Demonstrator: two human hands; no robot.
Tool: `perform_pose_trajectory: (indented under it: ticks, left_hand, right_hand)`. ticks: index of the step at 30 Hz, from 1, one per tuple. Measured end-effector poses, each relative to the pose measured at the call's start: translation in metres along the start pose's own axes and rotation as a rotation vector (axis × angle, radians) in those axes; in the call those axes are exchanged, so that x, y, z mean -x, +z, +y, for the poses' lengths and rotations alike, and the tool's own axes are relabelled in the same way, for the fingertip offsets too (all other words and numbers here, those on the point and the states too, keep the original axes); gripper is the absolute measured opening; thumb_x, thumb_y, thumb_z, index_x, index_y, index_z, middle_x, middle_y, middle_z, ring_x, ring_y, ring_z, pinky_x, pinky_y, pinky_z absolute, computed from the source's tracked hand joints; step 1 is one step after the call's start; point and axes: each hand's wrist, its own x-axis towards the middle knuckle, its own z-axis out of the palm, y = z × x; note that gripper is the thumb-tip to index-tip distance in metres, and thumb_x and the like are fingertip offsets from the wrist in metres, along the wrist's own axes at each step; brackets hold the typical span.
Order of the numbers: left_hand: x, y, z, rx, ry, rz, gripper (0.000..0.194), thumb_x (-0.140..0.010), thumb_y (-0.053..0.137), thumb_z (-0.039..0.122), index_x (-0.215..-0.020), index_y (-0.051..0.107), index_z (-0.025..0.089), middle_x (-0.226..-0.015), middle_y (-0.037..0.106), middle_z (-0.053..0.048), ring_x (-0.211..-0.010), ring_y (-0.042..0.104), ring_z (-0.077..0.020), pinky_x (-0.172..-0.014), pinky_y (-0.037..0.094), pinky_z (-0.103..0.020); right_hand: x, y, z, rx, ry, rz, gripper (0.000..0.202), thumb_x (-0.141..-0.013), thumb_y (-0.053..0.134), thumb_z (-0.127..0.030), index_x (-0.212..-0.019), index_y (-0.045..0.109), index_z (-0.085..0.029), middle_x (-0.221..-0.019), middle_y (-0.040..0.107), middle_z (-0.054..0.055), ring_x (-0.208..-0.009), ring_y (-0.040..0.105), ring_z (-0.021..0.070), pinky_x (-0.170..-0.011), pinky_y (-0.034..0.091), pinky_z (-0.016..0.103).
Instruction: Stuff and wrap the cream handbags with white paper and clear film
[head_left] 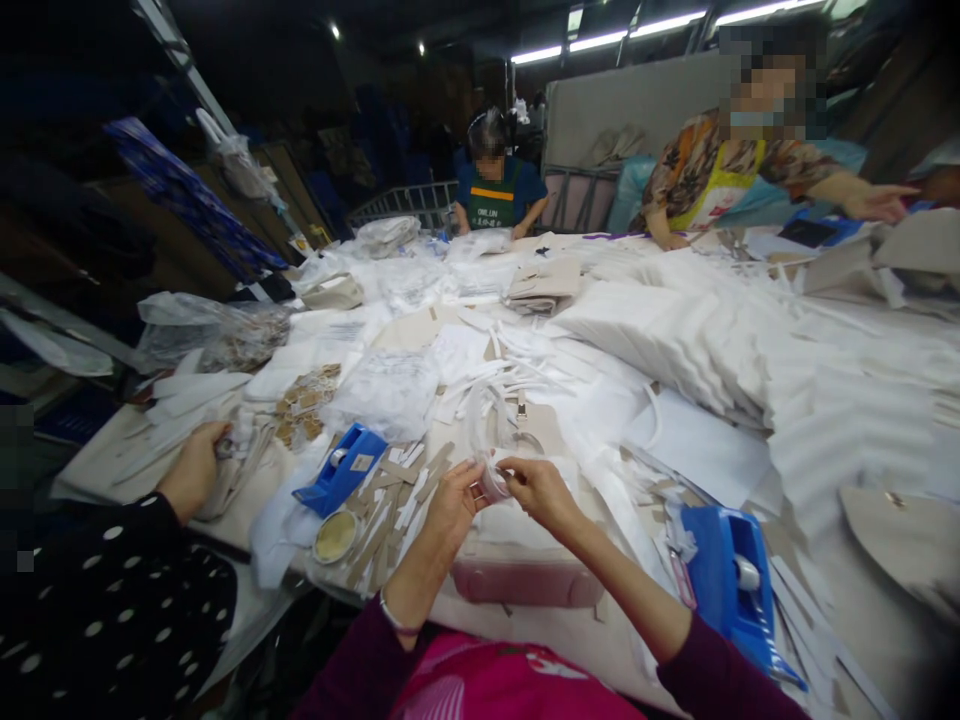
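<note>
The clear loop (489, 428) stands above the pink-and-beige bag (529, 582), which lies at the middle of the table's near edge. The left hand (459, 492) has its thumb and fingers drawn nearly together on the lower part of the loop; the right hand (540, 490) pinches at the same spot, thumb against forefinger, with hardly any gap between them. Whether that material is loose film or a covered handle I cannot tell (it is blurred and see-through).

To handle it well, I would let the left fingers anchor the material while the right ones do the fine work, keeping it evenly taut without creasing it, and hold both wrists off the bag so its surface stays unmarked.

As for writing, the dark green apron (491, 212) of a co-worker beyond the far edge carries pale capitals that seem to read "OMLUN", with a smaller line too blurred to make out. A yellow apron (711, 190) towards the far right has red print, also illegible. The blue tape dispenser (343, 468) towards the table's left corner bears a pale label (361, 463), too small to read.
</note>
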Motion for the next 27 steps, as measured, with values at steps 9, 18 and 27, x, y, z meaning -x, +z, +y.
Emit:
perform_pose_trajectory:
  ticks: [9,18,27]
  left_hand:
    - [0.005,0.001,0.000,0.019,-0.087,-0.123,0.026,-0.069,0.070,0.018,-0.095,0.069,0.016,-0.090,0.071,-0.007,-0.076,0.064,-0.0170,-0.075,0.052,-0.031]
    - [0.003,0.020,-0.021,-0.135,0.219,0.016,0.035,-0.061,0.077,0.018,-0.094,0.069,0.013,-0.083,0.070,-0.005,-0.075,0.062,-0.0152,-0.070,0.047,-0.024]
    - [0.003,0.018,-0.013,-0.251,0.244,0.050,0.033,-0.076,0.066,0.030,-0.109,0.065,0.021,-0.119,0.061,-0.007,-0.111,0.054,-0.0218,-0.090,0.045,-0.028]
  right_hand:
    - [0.004,-0.002,0.006,0.021,-0.228,0.065,0.031,-0.083,0.045,-0.013,-0.105,0.065,-0.023,-0.087,0.067,0.004,-0.078,0.061,0.0154,-0.073,0.044,0.025]
    - [0.014,-0.002,-0.005,-0.291,0.166,0.248,0.024,-0.078,0.060,-0.040,-0.068,0.068,-0.019,-0.070,0.056,0.002,-0.069,0.052,0.0168,-0.067,0.040,0.029]
    - [0.010,0.005,0.002,-0.338,0.087,0.338,0.016,-0.075,0.064,-0.034,-0.071,0.069,-0.020,-0.072,0.051,0.000,-0.071,0.049,0.0161,-0.069,0.038,0.030]
